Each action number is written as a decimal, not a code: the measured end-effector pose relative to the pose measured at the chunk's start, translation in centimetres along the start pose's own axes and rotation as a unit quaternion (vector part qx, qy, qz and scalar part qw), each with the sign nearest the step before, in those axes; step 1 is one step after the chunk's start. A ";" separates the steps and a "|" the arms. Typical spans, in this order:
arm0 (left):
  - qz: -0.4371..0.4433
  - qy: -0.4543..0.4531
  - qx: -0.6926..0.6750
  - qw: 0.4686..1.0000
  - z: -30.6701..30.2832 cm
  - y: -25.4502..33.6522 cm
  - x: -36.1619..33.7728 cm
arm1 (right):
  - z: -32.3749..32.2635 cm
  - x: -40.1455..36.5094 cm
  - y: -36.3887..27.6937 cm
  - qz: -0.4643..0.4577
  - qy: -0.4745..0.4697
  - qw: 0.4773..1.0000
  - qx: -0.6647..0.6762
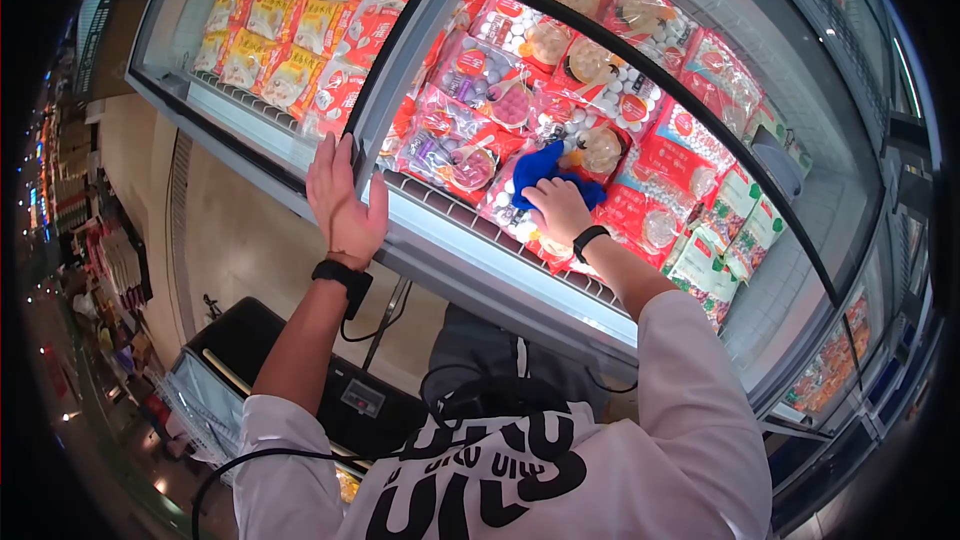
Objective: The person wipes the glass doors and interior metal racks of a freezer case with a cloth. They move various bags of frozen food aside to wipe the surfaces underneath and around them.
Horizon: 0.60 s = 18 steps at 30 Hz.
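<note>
My left hand (345, 202) lies with its fingers stretched out on the grey front frame of a chest freezer (395, 70), near the bar that divides its two sections. A dark band is on that wrist. My right hand (562, 210) is closed on a bunched blue cloth (540, 168), which overlaps the bags in the right-hand section. Around the cloth are clear-and-red bags of white balls (515, 28), and a bag with purple and pink balls (490, 85) is to its upper left.
Yellow-and-red bags (268, 12) fill the left section. Green-and-white bags (705, 265) lie at the right, beside a white wire grid. A black-edged glass panel (800, 190) crosses the right section. A black case (260, 325) and a wire basket (205, 405) stand by my left side.
</note>
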<state>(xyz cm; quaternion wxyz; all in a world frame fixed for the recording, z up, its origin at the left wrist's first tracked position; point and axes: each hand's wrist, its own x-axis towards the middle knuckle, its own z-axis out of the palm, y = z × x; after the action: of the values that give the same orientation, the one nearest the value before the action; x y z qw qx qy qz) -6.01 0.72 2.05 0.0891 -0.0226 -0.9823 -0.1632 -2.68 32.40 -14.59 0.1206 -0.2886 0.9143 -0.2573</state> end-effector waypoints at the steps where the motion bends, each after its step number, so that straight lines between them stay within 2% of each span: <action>1: -0.003 -0.002 0.003 1.000 -0.1 0.0 0.0 | -0.1 0.0 0.9 0.016 0.005 1.000 0.012; 3: -0.005 -0.004 0.005 1.000 -0.1 0.1 0.0 | -0.3 -0.3 2.2 0.015 0.009 1.000 0.016; 7: -0.001 -0.006 0.009 1.000 -0.1 0.0 0.0 | -1.0 -2.2 3.6 0.032 -0.042 0.999 0.007; 15: -0.005 -0.012 0.001 1.000 -0.3 0.2 0.2 | -3.6 -10.5 5.5 0.126 -0.093 0.987 0.028; 17: -0.007 -0.010 0.001 1.000 -0.4 0.2 0.1 | -3.8 -14.3 7.4 0.159 -0.177 0.969 -0.069; 18: -0.007 -0.012 0.001 1.000 -0.4 0.2 0.0 | -4.2 -16.6 8.6 0.215 -0.220 0.948 -0.080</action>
<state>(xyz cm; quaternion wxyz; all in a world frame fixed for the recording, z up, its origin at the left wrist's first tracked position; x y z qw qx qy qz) -5.89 0.82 2.48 0.0759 -0.0177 -0.9836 -0.1625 5.12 49.87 -14.53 0.3478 -0.1429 0.9230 -0.0818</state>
